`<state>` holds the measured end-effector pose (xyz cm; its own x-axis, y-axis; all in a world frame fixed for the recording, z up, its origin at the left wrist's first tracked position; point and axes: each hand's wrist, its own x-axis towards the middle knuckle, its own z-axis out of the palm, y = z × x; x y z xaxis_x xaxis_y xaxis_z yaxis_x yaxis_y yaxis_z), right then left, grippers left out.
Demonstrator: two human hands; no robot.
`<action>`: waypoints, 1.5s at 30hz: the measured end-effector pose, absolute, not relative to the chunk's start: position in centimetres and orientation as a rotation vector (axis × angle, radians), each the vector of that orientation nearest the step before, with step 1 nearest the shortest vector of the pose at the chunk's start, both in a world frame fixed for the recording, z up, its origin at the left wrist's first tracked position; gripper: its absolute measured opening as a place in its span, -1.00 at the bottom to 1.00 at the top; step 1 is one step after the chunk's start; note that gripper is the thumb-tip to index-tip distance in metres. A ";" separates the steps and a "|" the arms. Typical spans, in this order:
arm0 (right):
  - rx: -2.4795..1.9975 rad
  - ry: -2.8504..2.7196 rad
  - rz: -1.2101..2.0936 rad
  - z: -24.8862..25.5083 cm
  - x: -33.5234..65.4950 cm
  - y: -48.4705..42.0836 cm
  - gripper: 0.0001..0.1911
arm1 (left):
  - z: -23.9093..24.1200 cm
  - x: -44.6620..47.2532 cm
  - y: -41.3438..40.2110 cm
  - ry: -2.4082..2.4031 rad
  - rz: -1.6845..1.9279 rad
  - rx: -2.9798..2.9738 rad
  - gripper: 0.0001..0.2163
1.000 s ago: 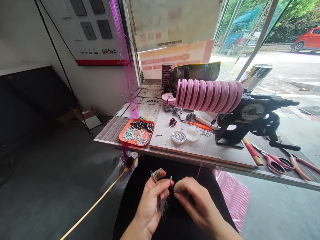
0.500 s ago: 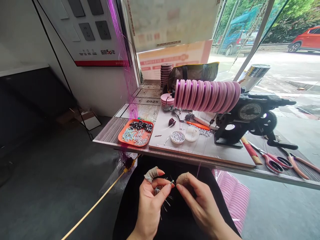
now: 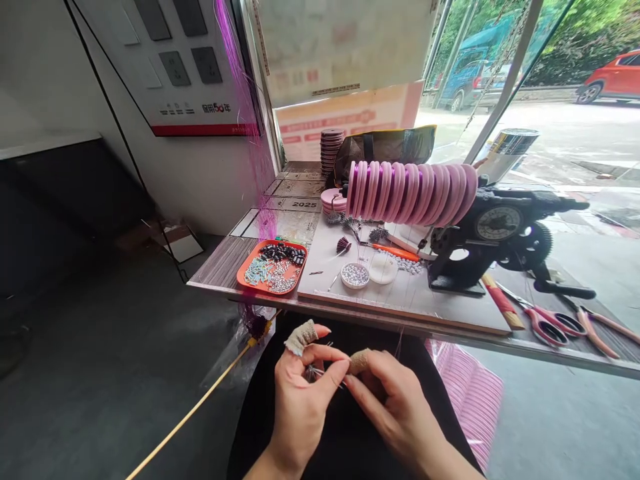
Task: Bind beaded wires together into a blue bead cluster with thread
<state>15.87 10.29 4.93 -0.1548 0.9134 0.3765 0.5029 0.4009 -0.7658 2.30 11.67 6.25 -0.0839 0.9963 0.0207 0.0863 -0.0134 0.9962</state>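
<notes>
My left hand (image 3: 303, 400) is over my lap, below the table edge, closed on a small bundle of thin pins (image 3: 317, 373) that fans out under its fingers. Its forefinger wears a cloth wrap and sticks up. My right hand (image 3: 387, 400), with a taped fingertip, pinches a fine thread or pin tip right against the left fingers. A thin purple thread (image 3: 400, 337) runs up from the hands toward the row of pink spools (image 3: 410, 193) on the winding machine (image 3: 500, 233).
An orange tray (image 3: 245, 277) of beads sits at the table's near left, with two small white dishes (image 3: 355, 275) beside it. Scissors (image 3: 550, 327) and pliers (image 3: 600, 327) lie at the right. A bamboo stick (image 3: 195, 407) slants down left of my lap.
Both hands dropped slightly and drew closer together. The pin bundle, earlier hanging below the left palm, now sits up between the fingers. The view shifted a little.
</notes>
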 end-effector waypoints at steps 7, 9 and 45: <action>-1.264 -1.961 0.353 5.4 17.4 10.7 -0.84 | 6.4 1.4 12.4 1.298 1.340 1.044 -0.68; -1.193 -1.968 0.426 5.5 17.2 10.8 -0.69 | 6.6 1.3 12.3 1.285 1.320 1.038 -0.67; -1.010 -1.945 0.627 5.8 15.4 10.4 -0.77 | 5.7 1.2 10.4 1.399 0.817 1.292 -0.75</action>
